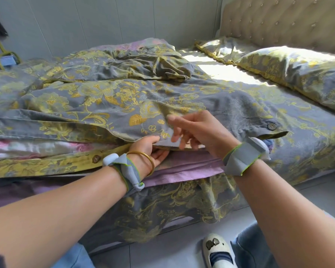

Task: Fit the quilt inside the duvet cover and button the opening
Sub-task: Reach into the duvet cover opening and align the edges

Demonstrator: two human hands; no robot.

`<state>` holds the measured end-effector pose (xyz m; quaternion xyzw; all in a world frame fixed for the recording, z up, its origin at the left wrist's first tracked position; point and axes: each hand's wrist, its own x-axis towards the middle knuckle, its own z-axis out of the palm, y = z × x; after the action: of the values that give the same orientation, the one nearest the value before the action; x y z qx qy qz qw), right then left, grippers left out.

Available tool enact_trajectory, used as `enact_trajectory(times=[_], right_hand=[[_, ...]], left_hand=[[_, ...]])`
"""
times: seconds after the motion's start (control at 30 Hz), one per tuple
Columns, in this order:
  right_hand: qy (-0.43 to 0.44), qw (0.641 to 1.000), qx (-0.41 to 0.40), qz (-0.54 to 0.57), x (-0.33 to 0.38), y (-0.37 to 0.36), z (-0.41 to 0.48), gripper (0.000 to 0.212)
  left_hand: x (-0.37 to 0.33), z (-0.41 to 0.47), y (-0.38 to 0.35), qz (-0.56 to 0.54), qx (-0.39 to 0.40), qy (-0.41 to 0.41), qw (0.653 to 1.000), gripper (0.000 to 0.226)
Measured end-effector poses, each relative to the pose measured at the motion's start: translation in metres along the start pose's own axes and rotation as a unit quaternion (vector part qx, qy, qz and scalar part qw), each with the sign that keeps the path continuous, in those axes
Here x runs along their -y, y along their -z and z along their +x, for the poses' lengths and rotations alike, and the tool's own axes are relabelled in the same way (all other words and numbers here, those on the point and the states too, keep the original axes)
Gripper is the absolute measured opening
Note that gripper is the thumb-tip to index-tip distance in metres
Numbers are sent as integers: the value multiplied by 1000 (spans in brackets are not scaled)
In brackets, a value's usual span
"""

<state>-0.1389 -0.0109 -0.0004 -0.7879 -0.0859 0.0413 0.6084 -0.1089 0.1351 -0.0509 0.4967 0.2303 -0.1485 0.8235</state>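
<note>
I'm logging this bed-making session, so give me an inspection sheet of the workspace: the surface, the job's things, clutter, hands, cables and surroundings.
Surface: bed in a grey-and-yellow floral sheet, sunlit near its head.
Job's things: duvet cover lies rumpled on the bed with its opening facing the person. One button on the lower flap is undone, and the pink-and-white quilt shows in the gap.
Clutter: pillows in matching fabric.
Hands: left hand pinches the cover's upper edge. Right hand is open just above it and blurred, so contact cannot be told.
Cables: nothing seen.
Surroundings: tufted headboard, panelled wall, tiled floor.
</note>
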Motion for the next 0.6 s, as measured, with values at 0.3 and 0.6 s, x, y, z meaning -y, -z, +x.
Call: enact_trajectory(times=[0.3,0.6], right_hand=[[141,860,6,-490,-36,-11,18,34],[36,850,116,-513,-31,-5,40,23]], left_hand=[[-9,-9,15,3,-7,-28,1000,7],[-34,-6,51,-15,-91,-73,993,8]])
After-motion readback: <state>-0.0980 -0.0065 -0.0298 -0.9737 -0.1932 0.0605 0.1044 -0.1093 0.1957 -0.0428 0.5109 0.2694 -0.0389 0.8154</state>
